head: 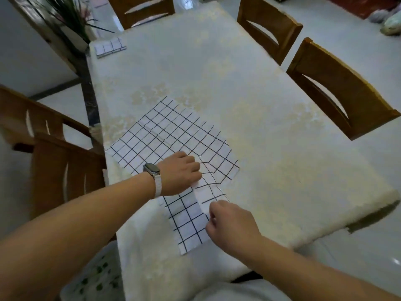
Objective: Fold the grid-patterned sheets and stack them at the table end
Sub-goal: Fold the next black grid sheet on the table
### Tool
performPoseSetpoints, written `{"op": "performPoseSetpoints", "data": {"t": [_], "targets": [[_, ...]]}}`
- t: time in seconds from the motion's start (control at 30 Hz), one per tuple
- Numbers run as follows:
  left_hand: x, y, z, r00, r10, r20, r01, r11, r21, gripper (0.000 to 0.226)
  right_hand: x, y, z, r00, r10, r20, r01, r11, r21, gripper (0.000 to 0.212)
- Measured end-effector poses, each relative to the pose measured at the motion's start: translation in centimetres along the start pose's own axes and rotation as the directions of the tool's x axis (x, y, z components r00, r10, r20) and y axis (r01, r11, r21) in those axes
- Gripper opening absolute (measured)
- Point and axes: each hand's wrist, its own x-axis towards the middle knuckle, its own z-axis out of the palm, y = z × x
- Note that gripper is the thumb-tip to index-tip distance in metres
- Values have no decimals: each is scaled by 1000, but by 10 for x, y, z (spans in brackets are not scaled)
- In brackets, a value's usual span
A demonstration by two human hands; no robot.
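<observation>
head view — left hand (181, 173) and right hand (230, 222) pinch grid sheet (165, 135).

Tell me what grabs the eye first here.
The black-on-white grid sheet lies at the near end of the cream table, with the left hand and right hand both gripping its turned-up edge. Next comes the small folded stack at the table's far left corner.
</observation>
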Motion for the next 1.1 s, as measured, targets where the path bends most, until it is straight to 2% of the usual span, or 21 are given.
{"op": "performPoseSetpoints", "data": {"t": [0.17, 0.47, 0.8, 0.97, 1.1], "targets": [[-45, 10, 29, 995, -95, 29, 94, 995, 24, 22, 5, -31, 35, 995, -65, 78, 69, 997, -42, 8], [-87, 31, 92, 960, -246, 131, 247, 969, 9, 22, 31, -46, 111, 969, -147, 199, 181, 970, -161, 18], [-106, 37, 118, 913, -377, 155, 387, 921, -37, 28, 37, -38, 138, 938, -243, 246, 282, 950, -134, 16], [-95, 39, 107, 873, -472, 127, 487, 862, -141, 29, 40, -29, 121, 958, -229, 173, 248, 964, -98, 20], [-53, 46, 92, 943, -329, 53, 330, 904, -271, 29, 49, 3, 96, 987, -153, 53, 160, 973, -169, 21]]}}
